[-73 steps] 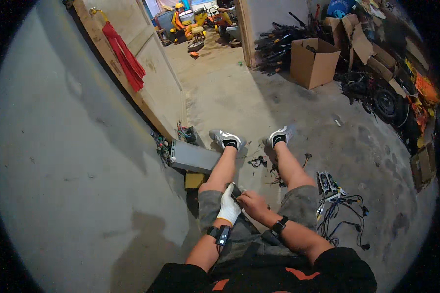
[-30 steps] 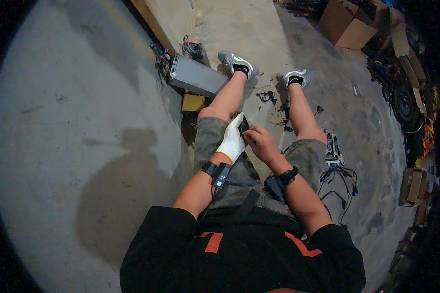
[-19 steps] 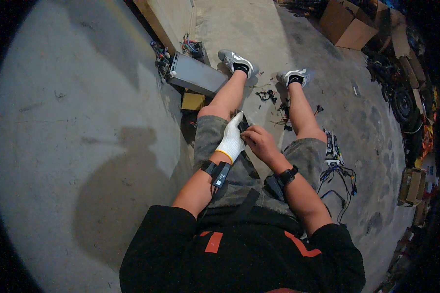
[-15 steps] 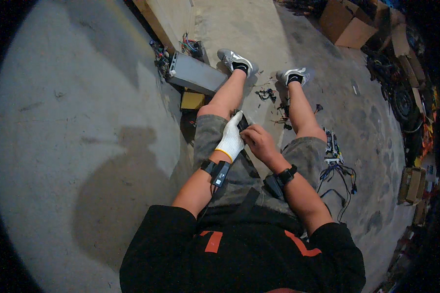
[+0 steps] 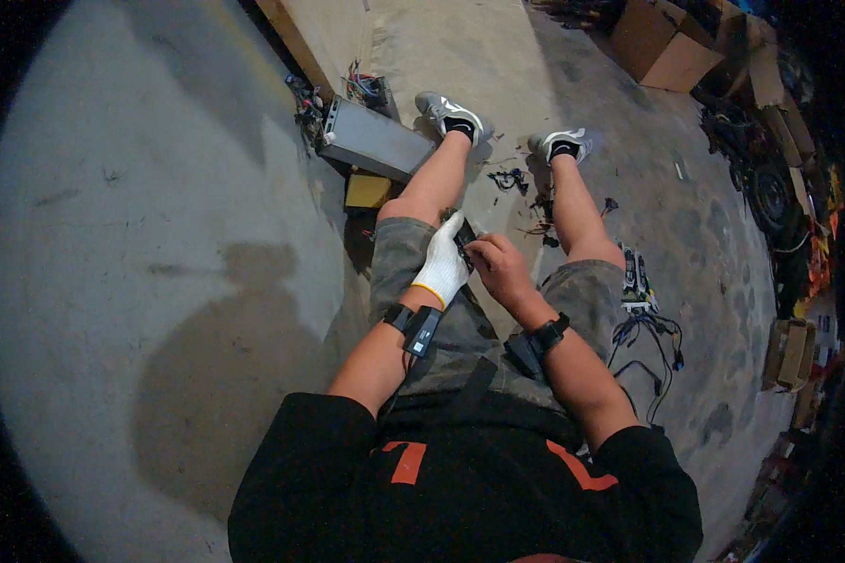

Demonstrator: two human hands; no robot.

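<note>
In a white knitted glove, my left hand [image 5: 441, 261] is closed round a narrow black part [image 5: 464, 238] above my left thigh. Only a dark strip of that part shows between the hands, so its kind is unclear. My bare right hand [image 5: 503, 270] has its fingers pinched together against the right side of the part. Whatever lies between those fingertips is too small to make out.
Left of my left shin lie a grey metal box [image 5: 376, 141], a yellow block [image 5: 368, 191] and bundled wires [image 5: 359, 84]. Small dark scraps [image 5: 509, 179] lie between my feet. To the right are cables [image 5: 662, 342], cardboard boxes [image 5: 662, 42] and piled parts.
Both hands stay at the black part with almost the same hold. The right fingers have shifted slightly along it; the whole view has moved a little.
</note>
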